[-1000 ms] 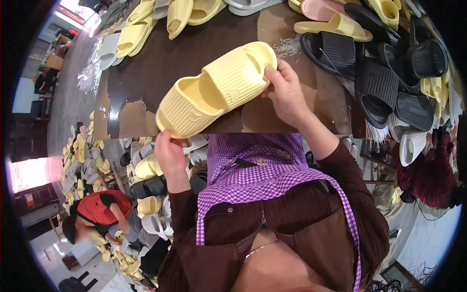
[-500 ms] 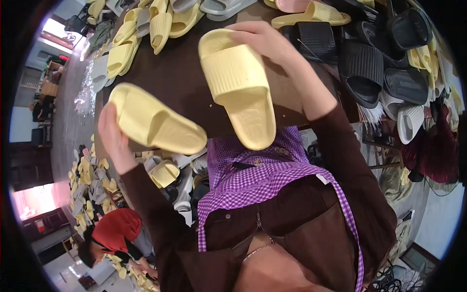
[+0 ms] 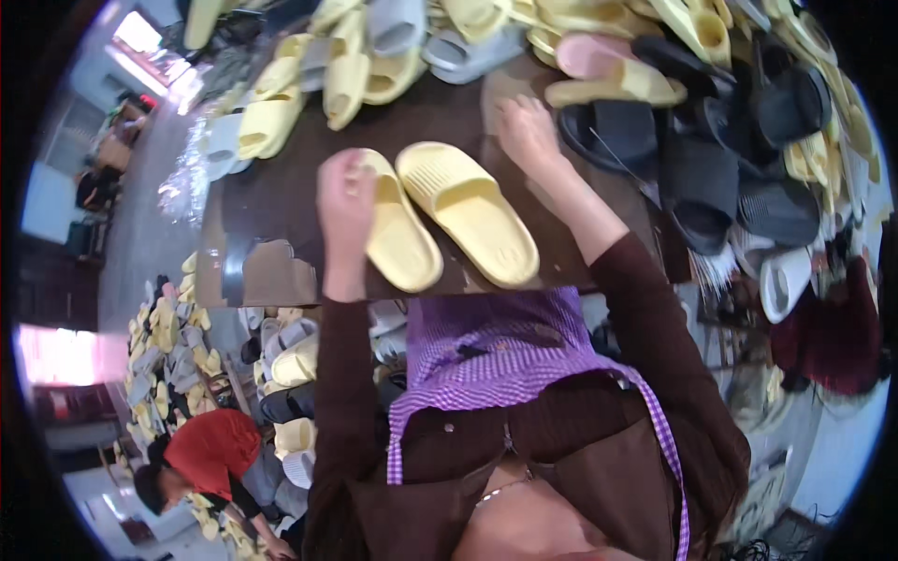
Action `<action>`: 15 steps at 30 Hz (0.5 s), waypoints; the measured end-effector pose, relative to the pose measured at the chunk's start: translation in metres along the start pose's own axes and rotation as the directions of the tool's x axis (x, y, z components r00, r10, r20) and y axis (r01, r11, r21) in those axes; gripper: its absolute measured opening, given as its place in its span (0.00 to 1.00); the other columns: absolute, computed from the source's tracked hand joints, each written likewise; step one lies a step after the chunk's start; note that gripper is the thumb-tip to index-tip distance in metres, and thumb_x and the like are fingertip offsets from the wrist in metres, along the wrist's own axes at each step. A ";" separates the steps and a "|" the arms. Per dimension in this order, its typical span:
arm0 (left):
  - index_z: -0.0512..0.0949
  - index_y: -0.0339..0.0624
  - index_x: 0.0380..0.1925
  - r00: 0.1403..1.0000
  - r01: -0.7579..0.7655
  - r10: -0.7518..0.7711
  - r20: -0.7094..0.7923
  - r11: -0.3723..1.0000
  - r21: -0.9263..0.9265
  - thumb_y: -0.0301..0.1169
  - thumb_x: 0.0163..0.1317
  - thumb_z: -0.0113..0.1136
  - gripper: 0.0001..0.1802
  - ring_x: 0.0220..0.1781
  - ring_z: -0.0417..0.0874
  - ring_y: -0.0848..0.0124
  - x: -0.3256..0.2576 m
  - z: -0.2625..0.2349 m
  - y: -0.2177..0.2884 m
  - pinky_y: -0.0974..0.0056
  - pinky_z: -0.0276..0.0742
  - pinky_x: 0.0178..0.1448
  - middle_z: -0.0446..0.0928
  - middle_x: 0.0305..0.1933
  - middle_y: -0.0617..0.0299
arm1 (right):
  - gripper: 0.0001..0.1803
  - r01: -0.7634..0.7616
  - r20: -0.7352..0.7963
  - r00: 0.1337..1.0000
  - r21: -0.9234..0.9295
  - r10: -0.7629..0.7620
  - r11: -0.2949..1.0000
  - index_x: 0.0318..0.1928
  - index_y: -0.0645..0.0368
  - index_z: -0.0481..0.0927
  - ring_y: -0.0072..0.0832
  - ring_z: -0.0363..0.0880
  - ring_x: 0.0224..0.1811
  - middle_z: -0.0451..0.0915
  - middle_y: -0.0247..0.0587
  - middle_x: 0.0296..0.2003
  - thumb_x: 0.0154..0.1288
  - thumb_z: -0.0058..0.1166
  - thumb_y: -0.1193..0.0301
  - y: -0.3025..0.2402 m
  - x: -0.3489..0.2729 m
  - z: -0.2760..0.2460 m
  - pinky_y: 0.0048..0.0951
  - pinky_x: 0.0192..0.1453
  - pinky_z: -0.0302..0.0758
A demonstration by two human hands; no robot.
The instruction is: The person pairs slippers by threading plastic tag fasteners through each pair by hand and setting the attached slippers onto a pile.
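Two yellow slide slippers lie side by side on the dark brown table, toes pointing away from me. My left hand (image 3: 344, 210) is at the left slipper (image 3: 404, 234), covering part of its strap; its fingers are curled and blurred, so a grip cannot be made out. The right slipper (image 3: 472, 217) lies free of both hands, its ribbed strap facing up. Beyond it to the right, my right hand (image 3: 528, 136) reaches over a lighter brown, flat patch (image 3: 500, 89) on the tabletop. Its fingers are bent and slightly apart, with nothing visible in them.
Yellow, grey and pink slippers line the table's far edge. Black slippers (image 3: 697, 192) crowd its right side. A brown flat piece (image 3: 281, 271) lies at the near left corner. Lower left, a person in red (image 3: 213, 453) bends near heaped slippers (image 3: 173, 346).
Both yellow slippers, held up in my hands before, now rest together on the table. My right hand has let go and moved away; my left hand has shifted right, toward the middle.
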State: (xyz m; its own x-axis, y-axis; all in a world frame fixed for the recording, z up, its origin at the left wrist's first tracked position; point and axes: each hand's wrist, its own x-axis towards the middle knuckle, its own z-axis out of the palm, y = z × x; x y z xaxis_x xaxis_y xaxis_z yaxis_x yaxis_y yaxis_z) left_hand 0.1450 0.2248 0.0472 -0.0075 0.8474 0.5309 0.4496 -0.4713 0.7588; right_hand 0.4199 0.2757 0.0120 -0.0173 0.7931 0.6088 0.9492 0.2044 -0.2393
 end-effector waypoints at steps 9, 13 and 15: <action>0.74 0.33 0.41 0.983 -0.174 0.172 0.065 0.984 0.030 0.25 0.59 0.55 0.11 0.42 0.78 0.67 -0.042 0.014 0.014 0.67 0.73 0.46 0.75 0.41 0.55 | 0.10 -0.063 0.202 0.969 -0.352 0.142 0.934 0.38 0.59 0.77 0.41 0.72 0.50 0.77 0.46 0.40 0.54 0.48 0.74 0.018 0.001 0.027 0.42 0.54 0.68; 0.73 0.33 0.40 0.989 -0.068 0.068 0.131 0.998 -0.003 0.24 0.58 0.55 0.11 0.42 0.78 0.65 -0.038 0.010 0.034 0.66 0.74 0.46 0.75 0.41 0.54 | 0.09 -0.043 0.244 0.961 -0.337 0.131 0.941 0.36 0.59 0.78 0.42 0.73 0.47 0.78 0.45 0.38 0.54 0.48 0.74 0.023 0.000 0.028 0.42 0.52 0.68; 0.73 0.33 0.40 0.982 -0.025 0.035 0.184 0.998 -0.059 0.24 0.57 0.55 0.10 0.42 0.78 0.65 -0.036 0.018 0.041 0.65 0.74 0.46 0.75 0.42 0.54 | 0.06 0.001 0.236 0.968 -0.332 0.082 0.943 0.33 0.59 0.78 0.44 0.74 0.43 0.78 0.44 0.35 0.55 0.48 0.74 0.029 -0.005 0.032 0.43 0.49 0.68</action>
State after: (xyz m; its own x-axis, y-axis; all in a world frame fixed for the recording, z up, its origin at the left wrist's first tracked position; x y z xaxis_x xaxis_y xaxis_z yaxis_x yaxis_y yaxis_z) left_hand 0.1800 0.1796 0.0519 0.1731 0.8609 0.4785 0.3963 -0.5057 0.7663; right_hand 0.4374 0.2957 -0.0219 -0.0127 0.9203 0.3911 0.9997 0.0027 0.0262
